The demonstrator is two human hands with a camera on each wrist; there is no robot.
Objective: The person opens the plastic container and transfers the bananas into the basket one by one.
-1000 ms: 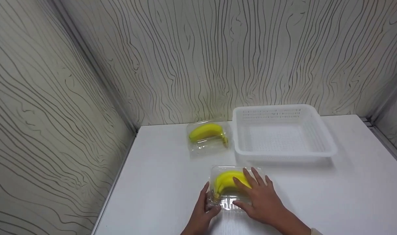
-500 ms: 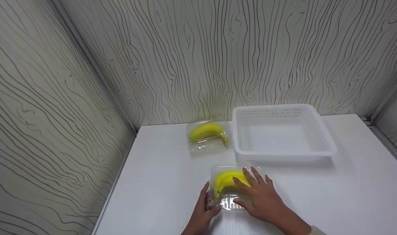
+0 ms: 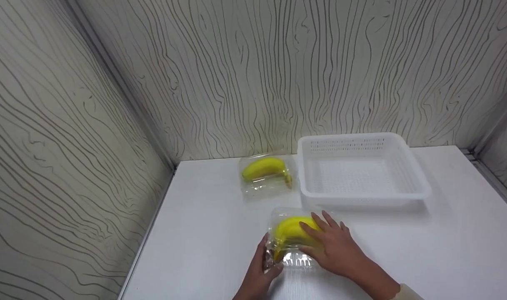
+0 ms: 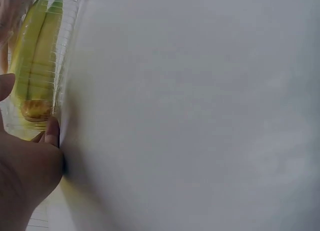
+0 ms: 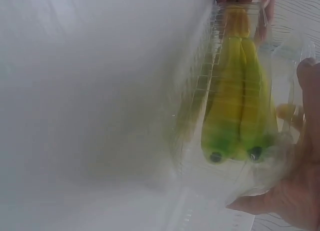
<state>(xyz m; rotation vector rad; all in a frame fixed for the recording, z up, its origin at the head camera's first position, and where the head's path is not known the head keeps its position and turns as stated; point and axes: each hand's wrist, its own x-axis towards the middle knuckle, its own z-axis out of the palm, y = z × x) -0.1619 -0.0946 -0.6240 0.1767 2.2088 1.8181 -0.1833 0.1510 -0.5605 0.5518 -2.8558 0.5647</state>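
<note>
A hinged clear plastic box (image 3: 295, 260) sits on the white table, with yellow bananas (image 3: 297, 227) inside. My left hand (image 3: 259, 271) grips the box's left end, thumb at the near corner and fingers round the side. In the left wrist view the banana stems (image 4: 36, 110) face that hand through the ribbed wall. My right hand (image 3: 334, 248) lies over the lid's right part, fingers spread and fairly straight, thumb at the lid's near edge. The right wrist view shows the dark banana tips (image 5: 255, 152) near the right thumb, and clear plastic between the bananas and the fingers.
Behind stands another clear box (image 3: 257, 191) with a banana (image 3: 263, 168) in it. Beside it, at the back right, is a white perforated basket (image 3: 363, 196). Wood-grain panels (image 3: 253, 83) enclose the table (image 3: 203, 233) at the back and sides.
The lid's near edge has lifted a little and its far edge has shifted slightly away. My right hand has moved slightly up with it; the left hand keeps its hold.
</note>
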